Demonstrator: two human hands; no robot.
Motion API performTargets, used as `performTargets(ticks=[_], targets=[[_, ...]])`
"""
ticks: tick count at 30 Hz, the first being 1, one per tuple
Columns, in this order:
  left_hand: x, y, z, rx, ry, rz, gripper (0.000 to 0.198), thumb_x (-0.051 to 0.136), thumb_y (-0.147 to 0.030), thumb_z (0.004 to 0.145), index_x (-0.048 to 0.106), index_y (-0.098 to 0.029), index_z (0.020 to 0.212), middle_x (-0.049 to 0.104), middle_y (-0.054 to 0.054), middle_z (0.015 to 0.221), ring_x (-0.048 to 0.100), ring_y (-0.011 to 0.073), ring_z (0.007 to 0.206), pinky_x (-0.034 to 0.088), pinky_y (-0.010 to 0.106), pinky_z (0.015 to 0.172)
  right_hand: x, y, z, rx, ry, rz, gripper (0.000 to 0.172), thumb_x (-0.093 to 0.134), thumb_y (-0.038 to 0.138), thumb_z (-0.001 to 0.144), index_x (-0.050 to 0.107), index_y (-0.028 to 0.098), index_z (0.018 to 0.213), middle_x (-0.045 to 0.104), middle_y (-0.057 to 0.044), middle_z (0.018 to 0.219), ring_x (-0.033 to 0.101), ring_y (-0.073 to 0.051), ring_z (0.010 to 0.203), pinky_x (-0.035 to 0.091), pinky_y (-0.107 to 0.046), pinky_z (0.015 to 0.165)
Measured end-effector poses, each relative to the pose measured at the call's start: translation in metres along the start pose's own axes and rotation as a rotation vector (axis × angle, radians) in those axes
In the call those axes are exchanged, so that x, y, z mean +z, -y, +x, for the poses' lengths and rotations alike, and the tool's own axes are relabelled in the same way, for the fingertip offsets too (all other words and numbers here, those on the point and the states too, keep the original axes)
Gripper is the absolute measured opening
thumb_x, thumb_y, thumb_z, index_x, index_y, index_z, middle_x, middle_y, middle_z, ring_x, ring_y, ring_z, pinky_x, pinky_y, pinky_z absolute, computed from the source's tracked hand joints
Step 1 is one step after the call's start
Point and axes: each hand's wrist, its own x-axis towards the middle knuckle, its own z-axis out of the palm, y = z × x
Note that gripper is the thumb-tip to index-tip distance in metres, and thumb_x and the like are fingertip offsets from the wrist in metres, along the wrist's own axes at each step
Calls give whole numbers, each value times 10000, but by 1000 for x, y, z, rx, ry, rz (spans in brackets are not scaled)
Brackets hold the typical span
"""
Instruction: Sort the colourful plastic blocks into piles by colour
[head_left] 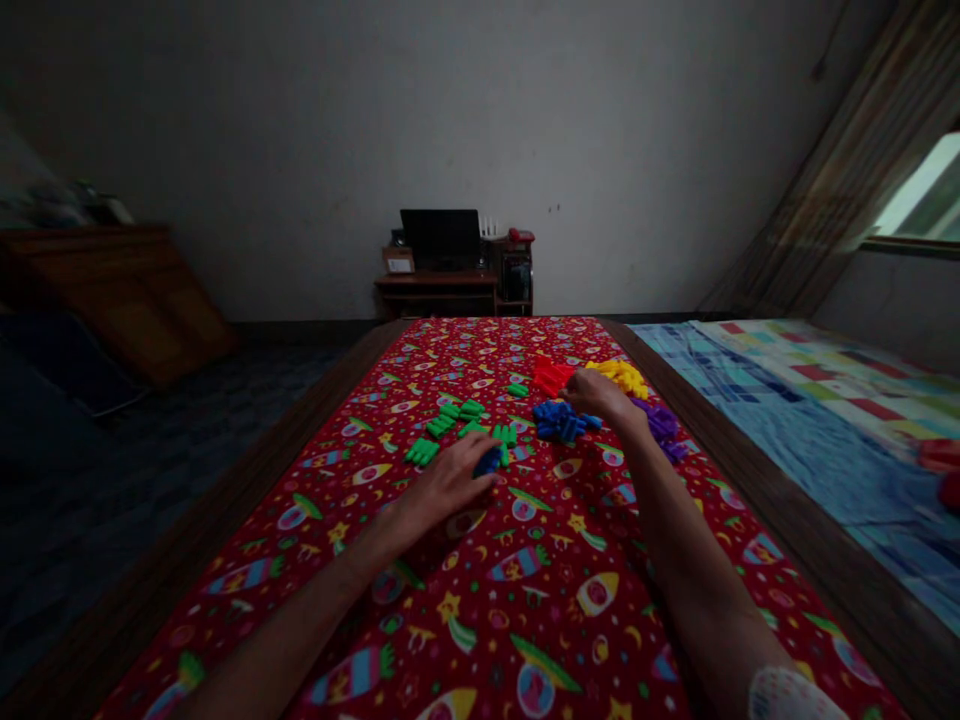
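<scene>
My left hand (454,472) is low over the red cloth, its fingers curled around a blue plastic toy piece (489,460). Just beyond it lie several green plastic pieces (442,423), spread in small clusters. My right hand (600,393) reaches to the far edge of a blue pile (559,422), beside a red pile (551,375). Its fingers are bent together, and whatever they grip is hidden. A yellow pile (621,376) sits behind the right hand, and a purple pile (664,430) is to the right of its wrist, partly covered by the forearm.
The long table is covered by a patterned red cloth (517,565) with a dark wooden edge (255,500). A bed (810,440) stands along the right. At the far wall is a desk (439,285) with a monitor (441,238); a wooden cabinet (127,300) stands at left.
</scene>
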Motion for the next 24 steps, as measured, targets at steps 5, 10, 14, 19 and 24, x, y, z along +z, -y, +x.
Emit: performTargets(ticks=[5, 10, 14, 19, 24], targets=[[1, -2, 22, -371, -151, -713, 640, 692, -535, 741, 528, -179, 1247, 707, 78, 982, 689, 248, 911, 548, 403, 845, 3, 41, -15, -546, 107, 430, 277, 546, 261, 877, 697, 134, 1071, 720, -52, 813, 620, -133, 702, 428, -203, 623], [2, -1, 21, -429, -169, -1074, 637, 691, -590, 730, 562, -148, 1171, 703, 106, 1032, 691, 233, 904, 556, 365, 828, 19, 80, -25, -849, 68, 447, 211, 610, 163, 819, 705, 138, 1005, 672, -6, 745, 551, -103, 660, 361, -194, 608], [-3, 7, 17, -357, -196, -787, 543, 529, -573, 856, 542, -169, 1218, 698, 115, 1073, 688, 246, 933, 560, 397, 823, 25, 56, -12, -644, -203, 387, 170, 540, 198, 879, 696, 134, 905, 647, -31, 729, 514, -105, 630, 317, -209, 596], [-7, 24, 15, -82, -265, -98, 307, 472, -350, 898, 619, -192, 1116, 690, 82, 1120, 642, 234, 1051, 507, 400, 942, 45, -8, -6, -244, -410, 259, 251, 447, 194, 888, 681, 127, 828, 642, -74, 707, 506, -142, 619, 314, -240, 599], [3, 37, 14, 110, -302, 141, 302, 440, -313, 931, 611, -173, 1137, 659, 101, 1156, 589, 227, 1128, 475, 412, 996, 70, -44, -20, -162, -376, 302, 294, 425, 232, 880, 696, 125, 838, 674, -71, 737, 558, -149, 638, 364, -236, 613]])
